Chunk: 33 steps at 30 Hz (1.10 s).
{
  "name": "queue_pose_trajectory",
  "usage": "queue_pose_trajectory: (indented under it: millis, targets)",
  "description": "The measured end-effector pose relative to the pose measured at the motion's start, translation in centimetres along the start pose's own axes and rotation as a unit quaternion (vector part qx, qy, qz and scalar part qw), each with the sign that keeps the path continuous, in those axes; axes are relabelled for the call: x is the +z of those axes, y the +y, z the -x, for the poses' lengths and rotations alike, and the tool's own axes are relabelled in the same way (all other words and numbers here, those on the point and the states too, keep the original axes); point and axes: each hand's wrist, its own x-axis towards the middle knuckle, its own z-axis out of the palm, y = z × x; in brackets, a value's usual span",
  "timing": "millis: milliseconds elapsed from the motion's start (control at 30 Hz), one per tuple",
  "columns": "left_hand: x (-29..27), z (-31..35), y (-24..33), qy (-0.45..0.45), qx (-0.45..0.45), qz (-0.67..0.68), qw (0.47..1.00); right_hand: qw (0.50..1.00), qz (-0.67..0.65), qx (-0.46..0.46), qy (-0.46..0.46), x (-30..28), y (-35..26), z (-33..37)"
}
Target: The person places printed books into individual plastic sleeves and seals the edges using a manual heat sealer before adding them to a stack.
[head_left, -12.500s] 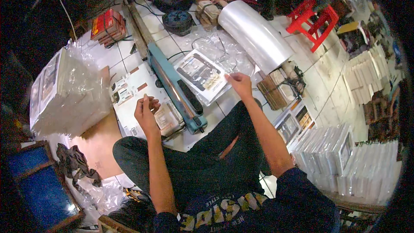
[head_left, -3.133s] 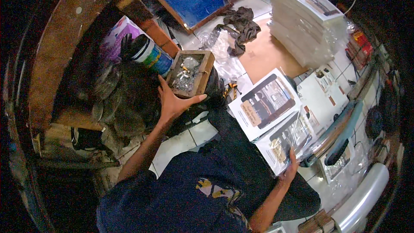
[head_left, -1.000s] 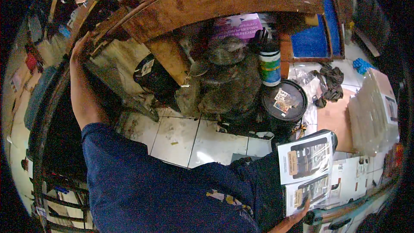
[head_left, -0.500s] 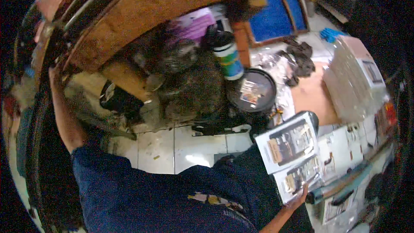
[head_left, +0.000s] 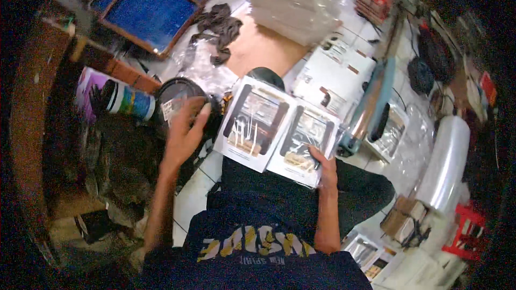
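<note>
My right hand grips the lower right corner of a pair of flat white packages with dark printed pictures, its thumb on the front. The left package and the right package lie side by side above my lap, glossy as if wrapped in clear plastic. My left hand, a little blurred, reaches over a round black lid with fingers stretched out and nothing visible in them. Partly covered by that hand, a small pale printed piece rests on the lid.
Left of the lid lies a white-and-blue tub. Ahead are blue framed panels, dark crumpled cloth and a plastic-wrapped stack. To the right, a long teal-edged roll, a clear plastic roll and a red stool.
My view has swung to the right. The left hand has left the wooden furniture edge and come over to the black lid. The right hand still holds the white packages, now in front of me.
</note>
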Motion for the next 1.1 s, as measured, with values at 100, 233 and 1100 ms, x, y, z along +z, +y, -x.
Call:
queue_pose_trajectory:
  millis: [100, 233, 1100]
  targets:
    - [4.6, -4.6, -3.0, -0.158, -0.173, 0.193, 0.953, 0.996, -0.035, -0.08, 0.017, 0.1, -0.3, 0.8]
    - [6.7, -7.2, -4.9, -0.283, -0.004, 0.058, 0.957, 0.994, 0.032, -0.051, 0.089, -0.3, -0.8, 1.6]
    - [0.0, -0.7, 4.9, -0.192, 0.031, 0.263, 0.945, 0.97, -0.242, -0.001, -0.009, -0.6, 2.0, 8.1]
